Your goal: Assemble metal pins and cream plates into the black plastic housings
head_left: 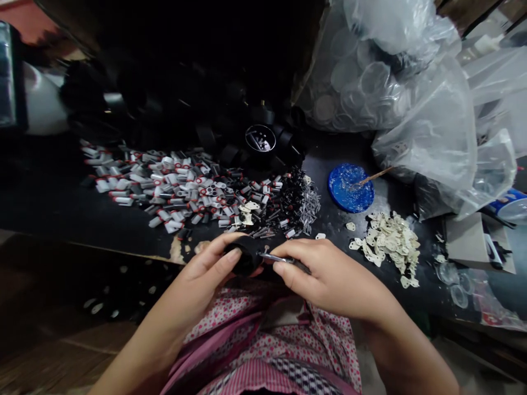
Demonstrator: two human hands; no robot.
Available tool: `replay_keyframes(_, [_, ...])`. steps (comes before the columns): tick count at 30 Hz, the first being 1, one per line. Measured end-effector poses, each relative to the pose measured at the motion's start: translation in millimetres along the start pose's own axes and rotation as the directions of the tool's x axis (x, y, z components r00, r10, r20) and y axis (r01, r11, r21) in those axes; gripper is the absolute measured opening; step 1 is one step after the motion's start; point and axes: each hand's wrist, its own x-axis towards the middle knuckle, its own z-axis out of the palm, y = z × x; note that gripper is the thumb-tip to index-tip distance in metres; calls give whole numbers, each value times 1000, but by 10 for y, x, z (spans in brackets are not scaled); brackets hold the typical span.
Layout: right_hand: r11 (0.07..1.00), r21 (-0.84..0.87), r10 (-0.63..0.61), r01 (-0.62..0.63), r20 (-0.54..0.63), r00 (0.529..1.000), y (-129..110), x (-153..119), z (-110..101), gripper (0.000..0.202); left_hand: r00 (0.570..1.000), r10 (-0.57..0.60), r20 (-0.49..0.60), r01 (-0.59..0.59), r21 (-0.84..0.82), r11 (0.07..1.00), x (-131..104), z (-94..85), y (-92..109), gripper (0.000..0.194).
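Observation:
My left hand (216,263) is wrapped round a black, hollow, round plastic part (247,260), its thumb on the near rim. From the other side comes my right hand (317,271), pinching a slim tool (269,257) with a silvery metal tip and a dark handle; its exact kind is unclear. That tip points left and meets the side of the black part or sits right beside it. Just beyond both hands lie a heap of grey and white plastic pieces with red rings (185,184), small springs (267,222) and grey pins (310,208).
A blue lid of glistening paste (351,188) has a stick (373,176) in it. Right of it lies a pile of cream-coloured flat plates (391,241). Clear plastic bags (432,126) and a small open box (469,241) stand right. Black round parts (261,138) are heaped behind.

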Motion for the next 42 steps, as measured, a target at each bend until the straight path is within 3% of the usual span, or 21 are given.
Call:
replay_keyframes(2, [999,-41,24,-24,-5,1000,-14,1,59,22,1000,-4,15,3,48,999,17,-21,-38,28])
replay_keyframes(6, [959,-275,28,-71,-160,987,-56,-18,281,25,1000,24,-4,-24,118,993,80,-68,-144,37])
replay_keyframes(8, [958,-278,19,-68,-176,984,-47,-33,321,25,999,43,3,-43,132,990,101,-99,-157,37])
replay_keyframes(10, [990,-120,53,-68,-122,991,-8,-55,271,24,995,93,22,-96,202,975,97,-143,-129,32])
replay_keyframes(12, [986,141,95,-94,0,995,49,-85,175,24,977,206,63,-215,335,917,64,-193,-81,25])
replay_keyframes(14, [901,407,91,-148,157,983,102,-123,106,27,932,335,136,-361,414,836,10,-219,-42,21])
replay_keyframes(16, [794,577,64,-188,229,971,135,-161,116,31,889,440,125,-451,404,796,-46,-187,-35,20])
replay_keyframes(17, [779,603,70,-171,187,980,142,-179,155,30,883,464,65,-452,384,806,-70,-145,-43,19])
replay_keyframes(19, [841,539,120,-51,-94,988,142,-210,282,26,896,435,-93,-381,342,859,-103,-28,-80,16])
replay_keyframes(20, [889,457,128,22,-295,947,136,-222,356,23,911,386,-142,-328,317,890,-113,36,-106,15])
replay_keyframes(21, [929,359,103,87,-479,871,130,-232,428,21,933,331,-141,-280,293,914,-119,94,-137,15])
replay_keyframes(23, [964,189,-7,189,-689,725,124,-238,535,23,970,240,19,-237,270,933,-124,178,-201,15])
replay_keyframes(25, [968,111,-76,224,-723,687,144,-223,561,23,965,182,189,-228,259,939,-114,217,-259,16])
replay_keyframes(27, [985,98,-34,140,-694,719,206,-185,503,20,970,144,197,-182,189,965,-86,233,-299,16])
replay_keyframes(29, [997,57,70,-44,-630,773,299,-131,398,16,991,71,110,-77,54,996,-43,253,-318,18])
replay_keyframes(31, [971,-96,138,-220,-527,839,391,-69,298,12,996,-12,92,20,-85,996,2,285,-327,24])
replay_keyframes(33, [905,-292,164,-311,-435,885,450,-8,238,12,991,-49,121,71,-181,981,35,314,-331,27])
replay_keyframes(37, [790,-520,151,-325,-349,925,457,94,221,15,992,-53,114,82,-273,959,52,314,-336,21])
replay_keyframes(42, [755,-568,150,-327,-336,930,434,120,237,14,994,-58,91,83,-294,952,50,308,-336,21])
